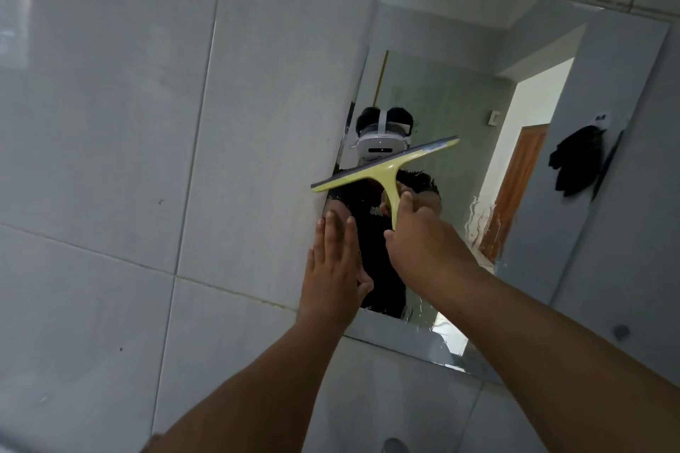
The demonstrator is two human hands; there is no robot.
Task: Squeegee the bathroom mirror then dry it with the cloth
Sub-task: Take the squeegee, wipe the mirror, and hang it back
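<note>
Yellow plastic forms the one squeegee in view, a T-shaped tool with a grey rubber blade along its upper edge. It is held by its handle in the right hand, whose fingers are closed around the handle. The blade is tilted, its right end higher than its left, and is laid against the mirror near the mirror's left edge, its left tip reaching just past that edge onto the tile.

One mirror is seen, a frameless pane fixed to a wall of large grey tiles. Streaks of water are visible on the glass to the right of the right hand and near the lower edge.

The left hand is pressed flat at the mirror's left edge, fingers straight and together, nothing gripped in it. Two bare forearms are seen rising from the bottom of the frame.

One dark cloth is seen in the mirror's right part, hanging from a white hook; whether it is a reflection cannot be told. One wooden door is reflected beside it.
</note>
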